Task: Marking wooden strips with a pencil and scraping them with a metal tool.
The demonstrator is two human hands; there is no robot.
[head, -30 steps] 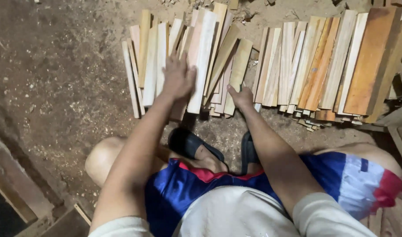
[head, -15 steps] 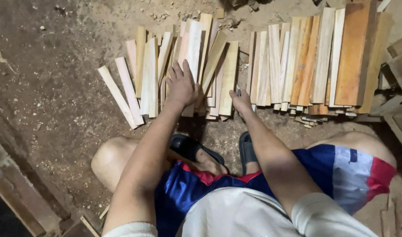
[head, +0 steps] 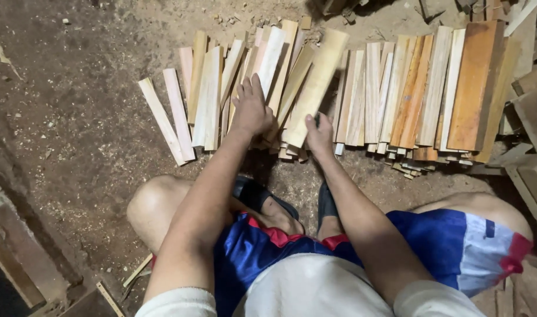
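Observation:
I squat on a dirt floor in front of a spread of short wooden slats [head: 362, 94]. My left hand [head: 251, 108] lies flat, fingers together, on top of the pale slats at the middle of the pile. A wide pale plank [head: 315, 82] leans across the heap, and my right hand [head: 319, 134] grips its near end. Thin pale strips [head: 163, 120] lie loose at the left edge of the pile.
Wider orange-brown boards [head: 471, 88] lie at the right end of the row. Wooden blocks [head: 529, 117] and scraps crowd the far right. Timber framing [head: 22, 258] runs along the lower left. My knees and black sandals [head: 257, 196] sit close below the pile.
My view has shifted so the pile sits more to the right. My right hand has taken hold of the wide plank's near end; the left hand stays on the slats.

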